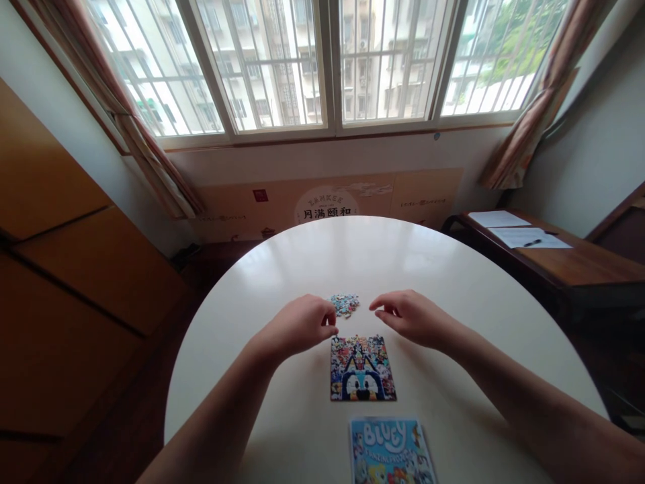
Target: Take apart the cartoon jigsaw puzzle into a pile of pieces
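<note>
My left hand is pinched shut, fingertips just beside the small pile of loose puzzle pieces; whether it grips a piece I cannot tell. My right hand hovers loosely curled, holding nothing. Between and just below them lies the assembled puzzle, mid-tabletop. A Bluey box sits at the round table's near edge.

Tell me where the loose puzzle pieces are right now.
In the head view, the loose pieces sit in a small pile mid-table, just beyond the puzzle, between the left hand and right hand.
</note>
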Motion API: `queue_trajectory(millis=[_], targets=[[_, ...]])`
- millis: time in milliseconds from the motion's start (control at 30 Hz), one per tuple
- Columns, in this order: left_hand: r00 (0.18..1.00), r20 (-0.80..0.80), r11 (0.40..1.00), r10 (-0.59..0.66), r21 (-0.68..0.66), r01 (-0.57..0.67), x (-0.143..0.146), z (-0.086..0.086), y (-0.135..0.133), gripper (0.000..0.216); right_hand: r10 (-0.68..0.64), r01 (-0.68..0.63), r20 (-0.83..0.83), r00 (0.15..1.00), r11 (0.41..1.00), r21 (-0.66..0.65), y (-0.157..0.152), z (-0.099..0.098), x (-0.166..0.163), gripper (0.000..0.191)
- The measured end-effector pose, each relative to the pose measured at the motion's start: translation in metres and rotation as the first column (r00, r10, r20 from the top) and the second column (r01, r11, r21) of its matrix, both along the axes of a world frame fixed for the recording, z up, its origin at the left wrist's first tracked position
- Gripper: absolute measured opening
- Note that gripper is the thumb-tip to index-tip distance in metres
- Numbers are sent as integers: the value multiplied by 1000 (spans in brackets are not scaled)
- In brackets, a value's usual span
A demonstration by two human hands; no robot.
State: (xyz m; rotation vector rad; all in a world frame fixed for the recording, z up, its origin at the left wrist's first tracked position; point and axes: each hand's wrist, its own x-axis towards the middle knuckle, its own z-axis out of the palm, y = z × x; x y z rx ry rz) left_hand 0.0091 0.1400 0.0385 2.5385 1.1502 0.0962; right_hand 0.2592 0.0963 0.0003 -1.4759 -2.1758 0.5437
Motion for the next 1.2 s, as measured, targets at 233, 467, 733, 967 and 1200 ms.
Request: queue_trajectory(millis=[233,467,733,967,1200], targets=[[995,-26,995,-95,-21,94,0,-4,-5,15,342,-341,89,936,940,-22,-25,13,-22,29],[996,-81,999,-28,-23,26,8,-5,-10,8,400,-405,211,892,914,-22,-30,15,-31,24],[996,-88,995,-8,-104,-1,9,-6,-6,9,389,-396,225,893,918,-17,-30,12,-33,24],[1000,1,983,-3,-186,3,7,-8,-1,10,392,-397,212,895,917,-19,-30,13,-32,23],[992,124,947,38,-322,4,0,-19,18,13,398,-400,215,892,916,-33,-28,11,-30,21]])
